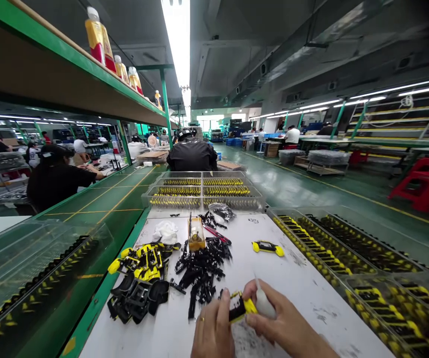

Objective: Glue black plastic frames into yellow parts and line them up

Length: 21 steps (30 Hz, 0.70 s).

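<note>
My left hand (214, 328), a ring on one finger, is closed on a yellow-and-black plastic part (238, 308) low over the table. In my right hand (283, 320) is a small white squeeze bottle with a thin needle tip (265, 304), pointing up. That hand's fingertips also touch the yellow end of the part. A similar yellow-and-black part (268, 247) lies alone farther up the white table. To the left are a pile of small black pieces (201, 268), a heap of yellow frames (145, 261) and several black shells (138, 298).
Clear bins with rows of parts stand at the right (343, 278), far end (202, 203) and left (43, 278). A small yellow box (196, 238), white cloth (165, 231) and red tool (217, 234) lie mid-table. A person in black (192, 153) sits ahead.
</note>
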Each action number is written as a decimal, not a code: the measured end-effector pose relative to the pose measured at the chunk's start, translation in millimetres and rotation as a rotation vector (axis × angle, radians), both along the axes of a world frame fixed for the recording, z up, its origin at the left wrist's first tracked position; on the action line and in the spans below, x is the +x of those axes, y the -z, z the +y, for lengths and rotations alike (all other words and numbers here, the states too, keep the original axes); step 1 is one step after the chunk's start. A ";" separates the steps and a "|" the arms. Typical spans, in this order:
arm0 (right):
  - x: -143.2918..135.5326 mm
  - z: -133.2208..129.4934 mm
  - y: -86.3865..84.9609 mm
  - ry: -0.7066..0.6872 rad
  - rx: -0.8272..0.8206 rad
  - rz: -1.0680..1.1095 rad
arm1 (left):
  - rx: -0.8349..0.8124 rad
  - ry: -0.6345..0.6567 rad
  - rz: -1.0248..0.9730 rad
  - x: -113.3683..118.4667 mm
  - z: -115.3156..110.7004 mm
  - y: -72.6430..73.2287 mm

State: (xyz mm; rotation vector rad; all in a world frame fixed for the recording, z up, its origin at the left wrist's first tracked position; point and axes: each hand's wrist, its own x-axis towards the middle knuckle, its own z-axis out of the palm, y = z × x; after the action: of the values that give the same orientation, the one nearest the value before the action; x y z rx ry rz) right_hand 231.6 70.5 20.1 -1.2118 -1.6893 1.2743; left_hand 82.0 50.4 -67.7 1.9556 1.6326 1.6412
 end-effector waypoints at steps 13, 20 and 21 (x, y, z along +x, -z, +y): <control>28.7 -16.2 23.2 0.235 0.328 -0.236 | -0.665 0.378 -0.804 -14.2 -1.3 -30.5; 28.0 -25.8 36.7 0.353 0.212 -0.237 | -0.678 0.342 -0.759 -4.8 2.1 -26.1; 27.7 -27.0 39.0 0.361 0.179 -0.210 | -0.681 0.338 -0.685 -3.6 0.7 -26.0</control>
State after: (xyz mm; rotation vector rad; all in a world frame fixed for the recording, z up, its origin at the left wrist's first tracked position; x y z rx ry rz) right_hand 259.4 43.5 -18.9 -1.4980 -1.5945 0.7852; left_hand 78.4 51.1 -41.8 1.0859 1.2526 1.1939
